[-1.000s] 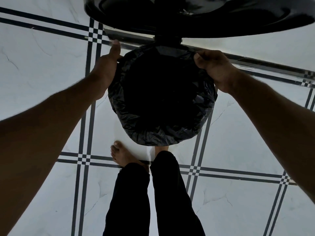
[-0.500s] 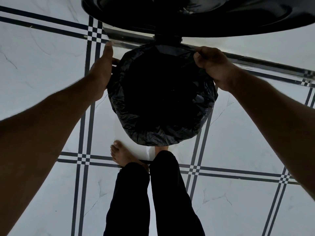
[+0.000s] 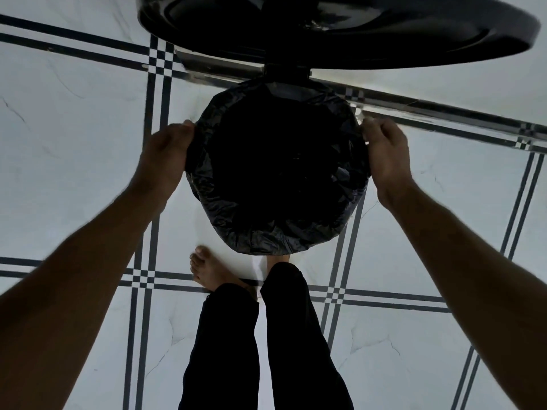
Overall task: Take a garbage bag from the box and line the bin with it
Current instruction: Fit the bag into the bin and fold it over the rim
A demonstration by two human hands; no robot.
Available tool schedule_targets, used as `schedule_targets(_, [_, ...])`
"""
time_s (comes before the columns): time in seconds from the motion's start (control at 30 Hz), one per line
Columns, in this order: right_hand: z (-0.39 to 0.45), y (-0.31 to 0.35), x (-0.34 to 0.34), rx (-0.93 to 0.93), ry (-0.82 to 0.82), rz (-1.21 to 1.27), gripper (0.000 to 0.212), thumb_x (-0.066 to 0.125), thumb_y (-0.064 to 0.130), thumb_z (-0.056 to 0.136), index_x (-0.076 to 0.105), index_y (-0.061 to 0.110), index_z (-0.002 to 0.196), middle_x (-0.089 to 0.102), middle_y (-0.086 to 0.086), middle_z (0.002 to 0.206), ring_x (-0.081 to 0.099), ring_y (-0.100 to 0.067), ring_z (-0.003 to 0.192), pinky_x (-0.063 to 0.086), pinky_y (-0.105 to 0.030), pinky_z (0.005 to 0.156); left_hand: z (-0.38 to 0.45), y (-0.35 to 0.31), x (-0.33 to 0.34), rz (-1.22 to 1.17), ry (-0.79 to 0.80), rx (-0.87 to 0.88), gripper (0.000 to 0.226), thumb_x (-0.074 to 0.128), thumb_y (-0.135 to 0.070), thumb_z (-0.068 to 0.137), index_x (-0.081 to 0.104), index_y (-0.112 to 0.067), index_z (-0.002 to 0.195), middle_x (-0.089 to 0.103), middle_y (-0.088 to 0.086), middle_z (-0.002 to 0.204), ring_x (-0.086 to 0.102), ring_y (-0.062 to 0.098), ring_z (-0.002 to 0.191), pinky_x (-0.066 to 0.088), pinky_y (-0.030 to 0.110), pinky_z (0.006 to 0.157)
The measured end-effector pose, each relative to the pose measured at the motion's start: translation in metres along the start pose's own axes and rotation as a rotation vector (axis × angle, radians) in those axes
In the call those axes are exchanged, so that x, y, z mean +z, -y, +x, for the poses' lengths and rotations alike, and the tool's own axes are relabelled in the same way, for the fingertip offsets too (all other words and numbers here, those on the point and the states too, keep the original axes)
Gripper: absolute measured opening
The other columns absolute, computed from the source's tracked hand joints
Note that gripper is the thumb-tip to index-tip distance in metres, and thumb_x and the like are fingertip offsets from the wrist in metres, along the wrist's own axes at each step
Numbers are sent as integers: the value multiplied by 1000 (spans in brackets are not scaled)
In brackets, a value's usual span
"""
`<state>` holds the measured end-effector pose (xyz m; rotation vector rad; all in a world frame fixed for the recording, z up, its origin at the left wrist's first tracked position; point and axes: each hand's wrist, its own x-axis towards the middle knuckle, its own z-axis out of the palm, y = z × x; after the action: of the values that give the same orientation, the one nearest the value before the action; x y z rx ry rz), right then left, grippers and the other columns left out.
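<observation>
A round bin stands on the floor right in front of my feet, its rim wrapped in a black garbage bag [image 3: 236, 229] that is folded over the outside and hangs into the dark inside. The bin's black lid [image 3: 384, 34] is swung up behind it. My left hand [image 3: 165, 155] holds the bag's folded edge at the left side of the rim, fingers curled around it. My right hand [image 3: 384, 155] grips the bag's edge at the right side of the rim. The bin's own wall is hidden under the bag. No box is in view.
White marble-look floor tiles [image 3: 74, 143] with dark double lines spread all round. A metal floor strip [image 3: 444, 113] runs behind the bin. My bare left foot [image 3: 207, 267] and dark trouser legs [image 3: 225, 350] stand just in front of the bin.
Both hands have slid from the back of the rim down to its left and right sides. The left hand, opened flat half a second ago, now curls on the bag's edge.
</observation>
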<state>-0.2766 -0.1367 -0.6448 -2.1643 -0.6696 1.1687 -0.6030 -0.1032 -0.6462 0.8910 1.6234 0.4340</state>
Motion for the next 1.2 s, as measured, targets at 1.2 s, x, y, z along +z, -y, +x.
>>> schedule_targets(1.2, [7,6,-6,321,294,153,60,42,60,95,68,7,98,72,-10,101,71,-23,93,53,-34,83,2,-12,9,-9,-180,-225,35,47,-40,97,64,-22,72,64,-6,74,62,13,72,52,26,76])
